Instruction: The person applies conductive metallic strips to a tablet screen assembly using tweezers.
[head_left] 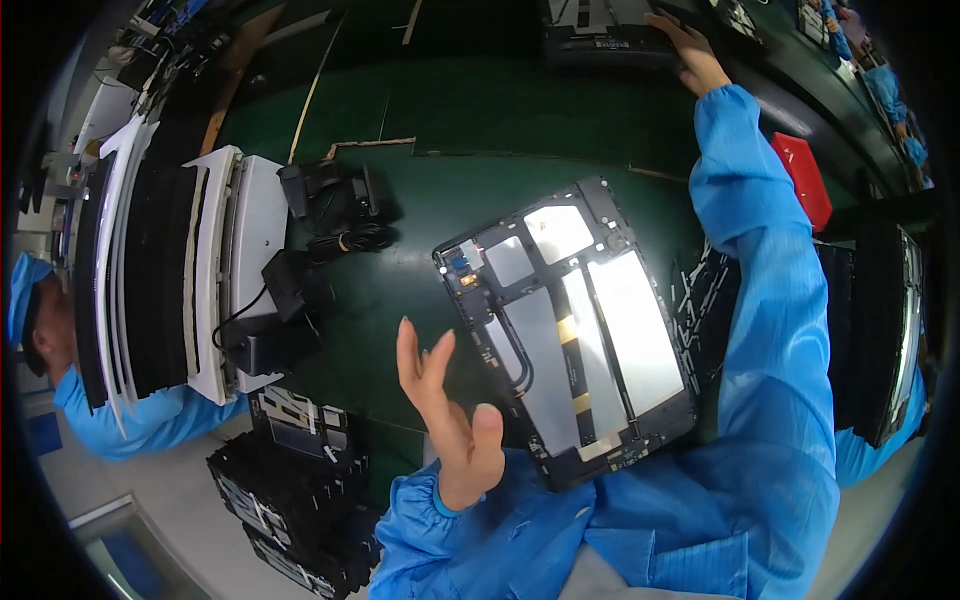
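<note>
An opened tablet body (572,325) with a black frame, silver panels and a yellow-striped flex cable lies tilted on the green work surface (480,120) in front of me. My left hand (448,415) hovers just left of its lower corner, fingers spread, holding nothing. My right arm in a blue sleeve stretches far across the bench; my right hand (688,52) rests on a dark tray-like object (605,40) at the far edge. Whether its fingers grip that object is not clear.
Black chargers and coiled cables (320,240) lie left of the tablet. White and black trays (170,270) stand stacked at left. Black component trays (295,480) sit at lower left. A red box (803,180) is at right. Another person in blue sits at far left.
</note>
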